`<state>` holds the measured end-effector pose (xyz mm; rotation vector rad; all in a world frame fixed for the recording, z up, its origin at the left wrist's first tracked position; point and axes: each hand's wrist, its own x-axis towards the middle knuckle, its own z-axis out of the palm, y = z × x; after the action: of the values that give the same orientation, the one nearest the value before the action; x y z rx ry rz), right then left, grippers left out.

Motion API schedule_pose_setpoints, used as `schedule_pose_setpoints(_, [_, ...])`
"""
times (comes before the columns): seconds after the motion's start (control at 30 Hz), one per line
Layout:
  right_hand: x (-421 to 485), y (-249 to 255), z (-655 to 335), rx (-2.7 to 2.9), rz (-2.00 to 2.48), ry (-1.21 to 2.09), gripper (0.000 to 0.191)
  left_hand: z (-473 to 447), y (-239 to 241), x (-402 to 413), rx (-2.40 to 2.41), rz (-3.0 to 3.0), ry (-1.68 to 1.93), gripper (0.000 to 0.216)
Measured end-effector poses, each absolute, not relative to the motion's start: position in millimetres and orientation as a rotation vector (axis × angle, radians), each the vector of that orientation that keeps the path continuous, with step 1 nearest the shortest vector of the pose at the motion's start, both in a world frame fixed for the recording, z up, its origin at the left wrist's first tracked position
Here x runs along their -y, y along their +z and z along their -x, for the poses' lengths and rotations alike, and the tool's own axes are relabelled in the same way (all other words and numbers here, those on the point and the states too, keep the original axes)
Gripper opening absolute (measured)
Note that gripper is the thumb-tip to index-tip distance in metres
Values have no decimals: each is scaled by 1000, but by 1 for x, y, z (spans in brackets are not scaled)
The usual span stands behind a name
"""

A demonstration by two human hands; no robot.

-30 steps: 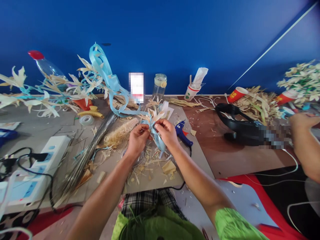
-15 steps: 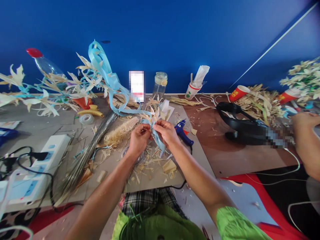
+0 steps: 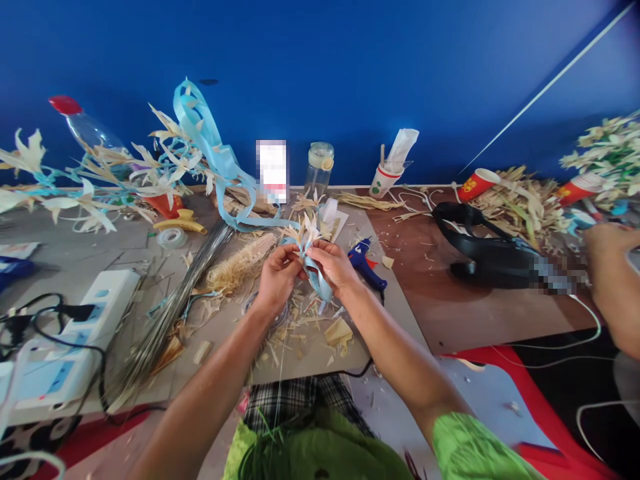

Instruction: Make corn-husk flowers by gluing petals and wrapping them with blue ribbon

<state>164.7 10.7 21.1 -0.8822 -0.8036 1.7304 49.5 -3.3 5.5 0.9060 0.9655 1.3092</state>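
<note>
My left hand [image 3: 279,277] and my right hand [image 3: 334,267] meet over the middle of the table, fingers pinched together. Between them is a pale corn-husk flower [image 3: 309,230], its petals pointing away from me. Light blue ribbon [image 3: 320,283] loops down from its base by my right fingers; more blue ribbon [image 3: 223,160] rises in tall loops at the left. My fingertips hide the exact spot they grip. A blue glue gun [image 3: 367,262] lies just right of my right hand. Left of my left hand are a corn cob [image 3: 245,261] and a bundle of thin wires [image 3: 177,300].
Blue-wrapped husk flowers [image 3: 85,200] spread at the left, above a white power strip [image 3: 95,327]. At the back stand a phone [image 3: 273,170], a glass jar [image 3: 319,167] and a white cup [image 3: 387,180]. A black headset-like strap [image 3: 490,253] and another person's arm [image 3: 615,280] are at the right.
The husk flower has turned slightly more upright, and the ribbon below it has opened into a clearer loop. A thin thread now shows below my hands. Both hands stay close together.
</note>
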Motion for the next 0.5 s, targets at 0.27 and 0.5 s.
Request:
schedule_pose_setpoints(0.27, [-12, 15, -164, 738, 884, 1646, 33, -49, 6, 2, -853, -758, 1222, 33])
schedule_pose_setpoints(0.5, [-14, 13, -165, 750, 860, 1618, 37, -50, 6, 2, -817, -693, 1235, 29])
